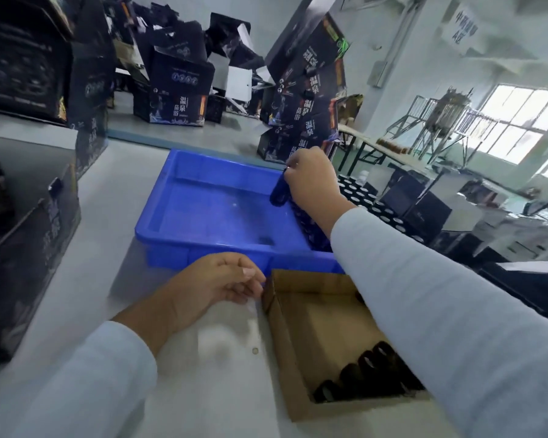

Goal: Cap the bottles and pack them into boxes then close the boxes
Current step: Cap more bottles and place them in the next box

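Your right hand (310,181) grips a bottle (279,192) over the tray's (203,248) far-right corner for boxing; your left hand (215,279), loosely curled, holds nothing and steadies the box (301,314).

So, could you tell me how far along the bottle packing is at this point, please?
Done: a short row of dark bottles already lies in the open cardboard box. In hand: the right hand grips one dark bottle over the blue tray; the left hand rests at the box's edge, holding nothing. Left: more bottles line the tray's right side, much of the box is unfilled, and it is not yet closed.
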